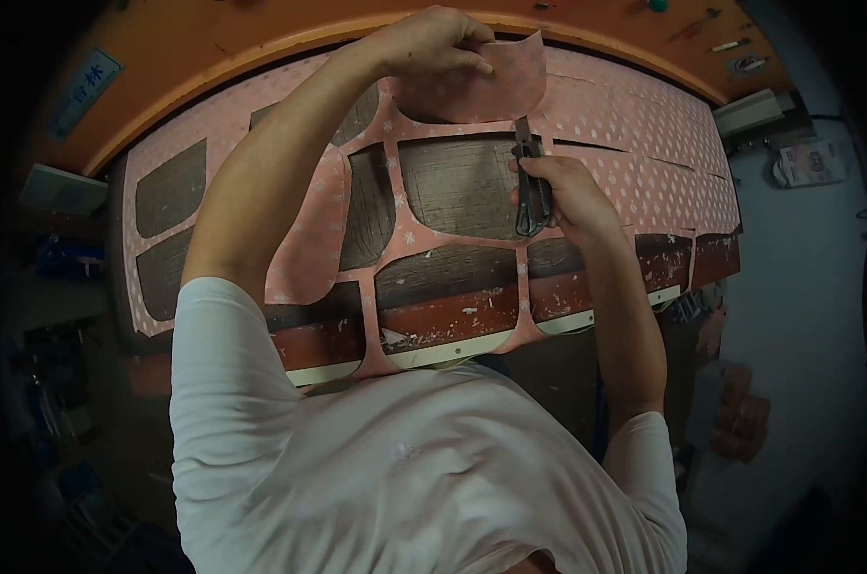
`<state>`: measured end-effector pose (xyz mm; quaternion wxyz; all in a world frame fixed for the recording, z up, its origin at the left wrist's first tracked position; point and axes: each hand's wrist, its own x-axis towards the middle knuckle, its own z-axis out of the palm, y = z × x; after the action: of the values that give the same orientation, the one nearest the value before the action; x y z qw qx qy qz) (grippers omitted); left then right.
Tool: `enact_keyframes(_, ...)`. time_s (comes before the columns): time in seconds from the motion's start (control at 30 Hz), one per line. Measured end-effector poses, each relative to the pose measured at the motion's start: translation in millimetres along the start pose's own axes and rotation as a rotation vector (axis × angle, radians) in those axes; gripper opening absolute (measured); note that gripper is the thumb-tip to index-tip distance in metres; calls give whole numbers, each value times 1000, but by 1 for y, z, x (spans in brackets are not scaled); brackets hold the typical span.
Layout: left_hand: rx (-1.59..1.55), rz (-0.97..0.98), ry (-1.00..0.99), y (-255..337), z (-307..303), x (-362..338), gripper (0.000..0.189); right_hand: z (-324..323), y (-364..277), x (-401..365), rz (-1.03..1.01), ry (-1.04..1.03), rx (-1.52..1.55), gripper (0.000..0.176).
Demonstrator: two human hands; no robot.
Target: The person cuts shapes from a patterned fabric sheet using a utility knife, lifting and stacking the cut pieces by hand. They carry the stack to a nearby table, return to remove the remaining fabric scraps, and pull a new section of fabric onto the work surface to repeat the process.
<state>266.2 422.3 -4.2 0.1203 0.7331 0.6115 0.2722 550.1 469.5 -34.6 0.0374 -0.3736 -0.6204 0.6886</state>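
Observation:
My left hand [435, 40] reaches to the far side of the board, its fingers closed on the upper edge of a rounded pink fabric piece [481, 86]. That piece is partly lifted, with one corner standing up. In my right hand [575, 196] is a dark utility knife [532, 196], its blade pointing away from me, close below the lifted piece. Both hands are over a pink patterned sheet [634, 115] with several large cut-out openings. Another cut pink piece [311, 239] lies under my left forearm, which hides part of it.
Dark wooden board [457, 182] shows through the openings. A pale strip [453, 354] runs along the near edge, beside a red surface [453, 311] with scraps. An orange machine body [290, 57] curves along the far side. Pink bundles [740, 416] sit at lower right.

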Motion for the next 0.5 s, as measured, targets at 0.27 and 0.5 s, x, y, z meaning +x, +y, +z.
enact_keyframes(0.27, -55, 52, 35, -1, 1, -2, 27, 10, -5, -4, 80, -6, -64, 29)
enact_keyframes(0.5, -86, 51, 31, -7, 0, -4, 28, 27, -3, -1, 42, -48, 151, 33)
